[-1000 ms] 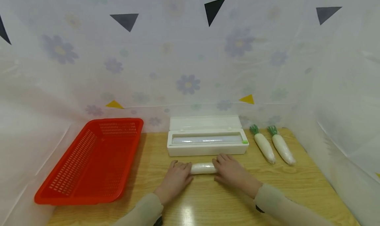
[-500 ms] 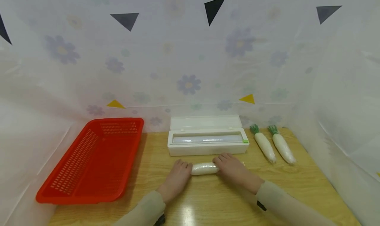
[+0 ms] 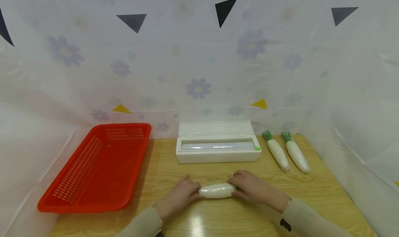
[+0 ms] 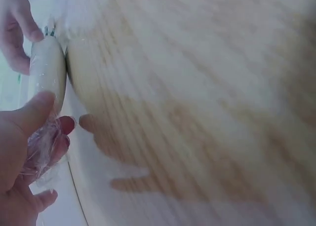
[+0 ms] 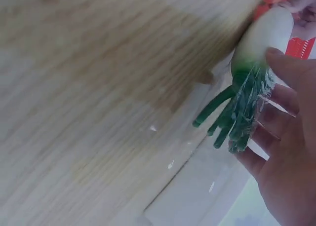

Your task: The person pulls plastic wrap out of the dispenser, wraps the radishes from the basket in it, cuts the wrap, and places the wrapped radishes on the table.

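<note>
A white radish (image 3: 216, 190) wrapped in clear cling film lies crosswise between both hands, in front of the film box. My left hand (image 3: 180, 197) pinches its left end; in the left wrist view loose crumpled film (image 4: 43, 146) bunches between thumb and fingers. The right hand (image 3: 257, 189) holds the leafy end, thumb on the white body and fingers behind the stalks. Cut green stalks (image 5: 232, 112), partly covered by film, show in the right wrist view; in the head view that hand hides most of them.
Behind the hands stands a white cling film box (image 3: 218, 157), lid up, with a film roll (image 3: 218, 146) inside. Two more radishes (image 3: 278, 155) with green tops lie at the right. A red plastic basket (image 3: 131, 188) takes up the left of the wooden table (image 3: 237, 223).
Both hands have brought the radish nearer the person, away from the box. Fingers that lay over its top now pinch the ends, and more of its body shows.
</note>
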`<state>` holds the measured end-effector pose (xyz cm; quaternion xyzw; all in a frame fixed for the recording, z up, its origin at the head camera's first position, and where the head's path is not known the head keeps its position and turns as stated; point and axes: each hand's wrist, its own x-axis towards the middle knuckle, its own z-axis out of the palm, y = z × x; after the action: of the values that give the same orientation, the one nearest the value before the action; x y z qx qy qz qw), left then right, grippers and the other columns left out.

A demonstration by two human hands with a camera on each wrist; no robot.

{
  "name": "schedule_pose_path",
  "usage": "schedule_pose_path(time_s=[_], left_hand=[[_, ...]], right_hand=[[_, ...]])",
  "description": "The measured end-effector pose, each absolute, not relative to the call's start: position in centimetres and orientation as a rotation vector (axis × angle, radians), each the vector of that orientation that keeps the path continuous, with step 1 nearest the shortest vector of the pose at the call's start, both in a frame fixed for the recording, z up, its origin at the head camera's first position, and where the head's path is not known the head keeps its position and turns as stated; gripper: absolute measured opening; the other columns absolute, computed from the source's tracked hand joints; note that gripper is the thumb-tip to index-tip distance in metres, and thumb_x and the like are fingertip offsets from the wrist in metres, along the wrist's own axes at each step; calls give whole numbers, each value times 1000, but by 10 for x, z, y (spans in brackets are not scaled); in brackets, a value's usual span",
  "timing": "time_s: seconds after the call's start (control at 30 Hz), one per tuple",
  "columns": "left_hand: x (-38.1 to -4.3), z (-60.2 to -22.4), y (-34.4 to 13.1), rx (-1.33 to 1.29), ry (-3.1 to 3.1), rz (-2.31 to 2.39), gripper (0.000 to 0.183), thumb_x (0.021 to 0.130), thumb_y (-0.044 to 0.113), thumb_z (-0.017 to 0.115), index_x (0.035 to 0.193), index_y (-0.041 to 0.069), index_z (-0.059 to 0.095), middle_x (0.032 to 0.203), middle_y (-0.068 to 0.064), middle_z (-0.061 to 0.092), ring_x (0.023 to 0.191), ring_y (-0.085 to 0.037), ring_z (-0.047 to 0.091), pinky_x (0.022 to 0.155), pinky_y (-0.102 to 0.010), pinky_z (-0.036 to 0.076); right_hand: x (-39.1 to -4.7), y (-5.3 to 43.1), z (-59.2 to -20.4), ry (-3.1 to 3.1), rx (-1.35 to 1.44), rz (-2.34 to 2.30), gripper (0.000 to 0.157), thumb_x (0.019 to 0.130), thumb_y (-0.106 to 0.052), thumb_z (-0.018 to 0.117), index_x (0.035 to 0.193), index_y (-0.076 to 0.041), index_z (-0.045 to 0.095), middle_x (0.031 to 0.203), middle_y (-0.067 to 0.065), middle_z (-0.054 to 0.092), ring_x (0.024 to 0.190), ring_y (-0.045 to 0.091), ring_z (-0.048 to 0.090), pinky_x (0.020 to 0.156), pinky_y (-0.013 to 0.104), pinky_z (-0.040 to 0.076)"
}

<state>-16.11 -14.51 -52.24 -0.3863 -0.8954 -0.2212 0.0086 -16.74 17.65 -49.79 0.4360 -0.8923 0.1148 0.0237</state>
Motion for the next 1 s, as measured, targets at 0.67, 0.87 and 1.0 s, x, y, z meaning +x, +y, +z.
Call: schedule_pose_path(time_s=[0.67, 0.87, 1.0], left_hand=[[-166, -522, -144, -1123, -2819, -398, 35, 102, 25, 68, 131, 6, 70, 118, -5, 72, 115, -23, 63, 109, -62, 41], [-166, -523, -146, -1004, -2795, -565, 32, 97, 24, 74, 124, 8, 70, 116, -7, 73, 111, -27, 66, 108, -65, 39], [-168, -523, -147, -925, -2772, -693, 22, 97, 22, 75, 115, 10, 72, 112, -5, 75, 106, -25, 69, 101, -58, 45]], right_hand=[[-178, 176, -513, -2683, 1333, 343, 40, 100, -29, 71, 132, -6, 64, 117, 5, 69, 108, 23, 64, 91, 46, 53], [-182, 175, -514, -2719, 1292, 253, 47, 98, -33, 74, 136, -6, 65, 119, 7, 67, 110, 24, 62, 93, 45, 53], [-183, 174, -513, -2727, 1290, 245, 46, 98, -32, 74, 135, -5, 66, 116, 6, 68, 107, 22, 62, 92, 44, 53]])
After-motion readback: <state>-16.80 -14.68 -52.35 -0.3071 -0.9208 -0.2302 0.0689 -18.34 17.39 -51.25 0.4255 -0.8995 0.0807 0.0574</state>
